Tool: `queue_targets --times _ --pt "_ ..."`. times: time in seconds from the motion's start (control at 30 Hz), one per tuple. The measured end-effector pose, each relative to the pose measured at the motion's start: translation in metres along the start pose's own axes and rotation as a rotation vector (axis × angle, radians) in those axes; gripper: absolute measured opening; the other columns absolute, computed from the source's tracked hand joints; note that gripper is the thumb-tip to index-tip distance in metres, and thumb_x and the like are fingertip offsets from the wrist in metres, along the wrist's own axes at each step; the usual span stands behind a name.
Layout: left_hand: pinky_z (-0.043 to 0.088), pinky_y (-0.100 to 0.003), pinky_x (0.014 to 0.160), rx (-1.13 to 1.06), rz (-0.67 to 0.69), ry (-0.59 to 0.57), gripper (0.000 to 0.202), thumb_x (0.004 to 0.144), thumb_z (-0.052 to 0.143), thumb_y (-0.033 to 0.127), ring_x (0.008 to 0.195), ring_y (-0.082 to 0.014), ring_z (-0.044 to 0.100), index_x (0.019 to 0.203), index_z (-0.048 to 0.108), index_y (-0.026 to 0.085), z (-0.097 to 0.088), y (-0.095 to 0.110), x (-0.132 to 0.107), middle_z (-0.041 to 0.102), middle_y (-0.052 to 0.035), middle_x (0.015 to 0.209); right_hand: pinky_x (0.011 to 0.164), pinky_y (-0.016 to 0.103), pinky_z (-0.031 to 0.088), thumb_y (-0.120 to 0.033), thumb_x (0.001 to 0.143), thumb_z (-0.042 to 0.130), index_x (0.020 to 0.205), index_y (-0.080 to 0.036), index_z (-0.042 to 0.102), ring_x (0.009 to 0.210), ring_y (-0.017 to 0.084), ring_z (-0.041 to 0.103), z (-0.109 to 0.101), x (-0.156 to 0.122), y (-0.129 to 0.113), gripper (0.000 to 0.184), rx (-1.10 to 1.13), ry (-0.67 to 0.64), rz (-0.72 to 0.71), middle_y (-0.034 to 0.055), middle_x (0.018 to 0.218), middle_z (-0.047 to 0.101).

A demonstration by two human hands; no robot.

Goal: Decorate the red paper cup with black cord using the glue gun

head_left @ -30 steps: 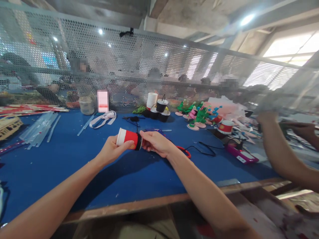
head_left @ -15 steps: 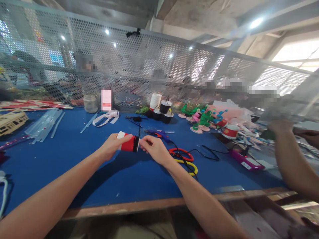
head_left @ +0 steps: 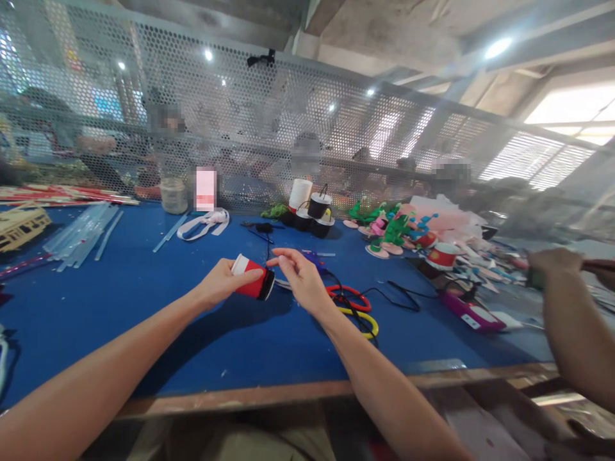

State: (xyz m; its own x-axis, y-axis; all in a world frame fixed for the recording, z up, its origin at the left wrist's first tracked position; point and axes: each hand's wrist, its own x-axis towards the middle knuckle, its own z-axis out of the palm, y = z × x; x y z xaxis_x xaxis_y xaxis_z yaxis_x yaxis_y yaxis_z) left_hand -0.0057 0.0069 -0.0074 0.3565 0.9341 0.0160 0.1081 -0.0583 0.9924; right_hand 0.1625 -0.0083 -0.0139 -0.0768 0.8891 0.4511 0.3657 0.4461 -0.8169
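My left hand (head_left: pixel 223 282) is wrapped round a red and white paper cup (head_left: pixel 247 276), which lies on its side above the blue table, mouth tilted down to the right. A black band runs round the cup near its rim. Just right of the rim is my right hand (head_left: pixel 298 274), thumb and forefinger brought together at a thin black cord (head_left: pixel 268 247). The cord leads back toward a dark bundle (head_left: pixel 264 228) on the table. Behind my right hand, scissors with red and yellow handles (head_left: pixel 368 320) and a blue glue gun (head_left: pixel 314 259) are partly covered.
Small black-and-white buckets (head_left: pixel 321 206) stand at the back by a mesh screen (head_left: pixel 250 115). Clear glue sticks (head_left: pixel 84 237) and white ribbon (head_left: pixel 204 224) lie left. Green and pink figures (head_left: pixel 396 230), a purple power strip (head_left: pixel 473 312) and a co-worker's arm (head_left: pixel 569 320) are right.
The cup has tipped so its rim points lower to the right. My right hand has lifted slightly from the rim, its forefinger stretching out toward the cord.
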Motion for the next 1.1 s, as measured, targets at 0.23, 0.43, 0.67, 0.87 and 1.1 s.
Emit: queue_targets --times 0.23,0.43,0.67,0.87,1.1 --pt "0.027 -0.021 0.047 0.014 0.004 0.008 0.033 0.054 0.069 0.042 0.046 -0.0072 0.039 0.055 0.058 0.011 0.003 0.003 -0.002 0.05 0.003 0.047 0.084 0.034 0.042 -0.043 0.086 0.034 0.101 -0.018 0.052 0.089 0.017 0.058 0.004 -0.002 -0.001 0.034 0.064 0.007 -0.036 0.009 0.097 0.064" --pt "0.029 -0.021 0.048 0.008 -0.002 -0.012 0.033 0.057 0.066 0.043 0.046 -0.0069 0.039 0.056 0.059 0.011 0.003 -0.001 -0.001 0.051 0.0028 0.049 0.084 0.033 0.044 -0.05 0.083 0.036 0.101 -0.018 0.052 0.086 0.016 0.059 0.006 -0.003 -0.001 0.04 0.162 -0.057 -0.027 0.0083 0.094 0.063" --pt "0.022 -0.02 0.045 0.036 0.016 -0.029 0.031 0.059 0.066 0.04 0.043 -0.0054 0.033 0.052 0.055 0.012 0.003 -0.003 0.0 0.044 0.0051 0.043 0.084 0.035 0.044 -0.05 0.083 0.037 0.103 -0.019 0.05 0.088 0.017 0.061 0.007 -0.004 -0.005 0.039 0.267 -0.078 -0.068 0.0084 0.1 0.06" --pt "0.02 -0.02 0.044 0.061 -0.03 0.009 0.032 0.058 0.064 0.043 0.042 -0.0053 0.031 0.057 0.058 0.011 0.007 -0.004 0.001 0.043 0.0055 0.044 0.085 0.034 0.044 -0.045 0.084 0.037 0.102 -0.02 0.051 0.09 0.016 0.061 0.014 -0.009 -0.008 0.034 0.306 -0.135 -0.099 0.0075 0.099 0.061" --pt "0.021 -0.021 0.044 0.107 -0.036 0.09 0.033 0.055 0.063 0.044 0.042 -0.0058 0.032 0.05 0.054 0.013 0.002 -0.004 0.004 0.043 0.0055 0.042 0.059 0.027 0.048 -0.037 0.074 0.053 0.081 -0.015 0.055 0.058 0.014 0.061 -0.028 0.021 -0.001 0.023 0.004 0.224 0.061 0.0027 0.068 0.063"
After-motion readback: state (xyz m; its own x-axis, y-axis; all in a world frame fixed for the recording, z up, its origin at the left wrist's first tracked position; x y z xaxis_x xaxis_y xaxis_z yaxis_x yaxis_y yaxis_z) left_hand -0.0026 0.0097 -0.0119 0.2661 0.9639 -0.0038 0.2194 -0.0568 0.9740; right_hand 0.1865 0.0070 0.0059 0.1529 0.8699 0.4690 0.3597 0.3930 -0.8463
